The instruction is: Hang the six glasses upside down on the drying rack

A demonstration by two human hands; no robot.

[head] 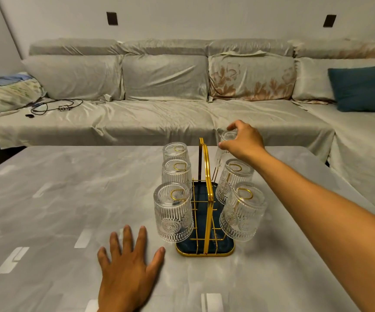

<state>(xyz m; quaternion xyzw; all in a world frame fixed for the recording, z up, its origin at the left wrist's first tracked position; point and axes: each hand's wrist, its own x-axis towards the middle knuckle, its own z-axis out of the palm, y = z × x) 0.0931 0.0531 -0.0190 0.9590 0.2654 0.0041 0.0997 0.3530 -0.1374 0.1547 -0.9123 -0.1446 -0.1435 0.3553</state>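
A gold wire drying rack (pixel 207 176) with a dark blue tray base (pixel 204 249) stands on the grey table. Three ribbed clear glasses hang upside down on its left side, the nearest (pixel 173 212), the middle (pixel 176 174) and the far one (pixel 174 151). On the right side hang a near glass (pixel 242 212) and a middle glass (pixel 233 179). My right hand (pixel 243 140) reaches over the rack and grips the far right glass (pixel 223 149), upside down at its prong. My left hand (pixel 128 266) lies flat on the table, fingers spread, left of the tray.
The grey marbled table (pixel 69 210) stretches left and right of the rack. Behind it runs a long sofa (pixel 159 118) under pale covers, with a teal cushion (pixel 359 88) at the right and cables (pixel 53 106) at the left.
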